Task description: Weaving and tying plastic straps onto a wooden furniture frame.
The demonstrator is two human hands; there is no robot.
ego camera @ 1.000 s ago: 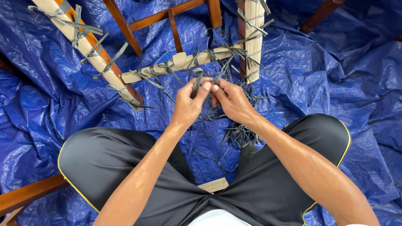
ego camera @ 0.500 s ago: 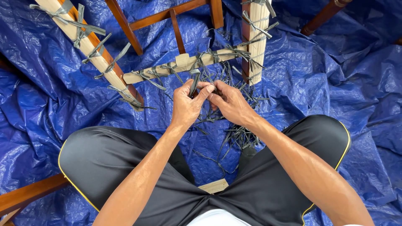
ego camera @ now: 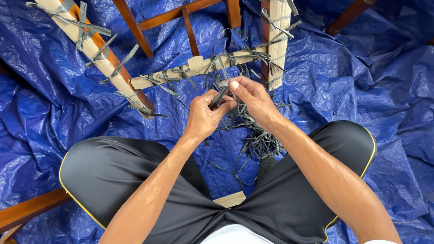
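My left hand (ego camera: 204, 115) and my right hand (ego camera: 252, 99) meet just below a pale wooden rail (ego camera: 199, 68) of a chair frame lying on a blue tarp (ego camera: 343, 86). Both pinch the same grey flat strip (ego camera: 220, 96), which runs up toward the rail. Knotted grey strips wrap the rail and the two pale side rails (ego camera: 95, 54) (ego camera: 275, 40). A loose bundle of grey strips (ego camera: 257, 135) hangs below my right hand, spreading over the tarp between my knees.
I sit cross-legged in black shorts (ego camera: 135, 180) with yellow trim. Dark red-brown chair legs and stretchers (ego camera: 181, 13) reach away at the top; another brown wooden piece (ego camera: 27, 210) lies at lower left. A small pale wood block (ego camera: 230, 199) shows between my legs.
Both hands have stayed at the middle rail, shifting slightly while working the grey strip between the fingers. The frame has not moved.
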